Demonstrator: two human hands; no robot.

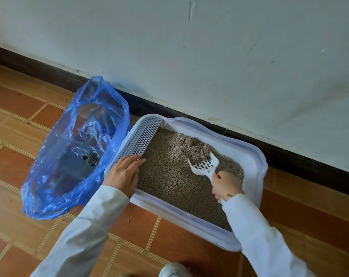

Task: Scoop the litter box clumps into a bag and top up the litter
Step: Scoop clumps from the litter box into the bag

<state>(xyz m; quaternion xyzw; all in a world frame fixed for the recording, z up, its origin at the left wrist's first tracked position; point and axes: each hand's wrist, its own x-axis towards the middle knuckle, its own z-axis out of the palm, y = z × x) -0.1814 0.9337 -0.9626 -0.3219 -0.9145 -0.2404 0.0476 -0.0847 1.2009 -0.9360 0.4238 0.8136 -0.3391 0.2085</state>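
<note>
The litter box [255,156] lies under both hands. The blue bag [55,170] stands open just left of the left hand [122,173], which rests flat on the box rim. The right hand [226,184] grasps the white scoop [204,165], its blade against the clumps [203,149] just beyond it.

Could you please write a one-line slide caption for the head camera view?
Right hand works a white scoop under clumps in the litter box; left hand rests on its rim beside an open blue bag.
</note>
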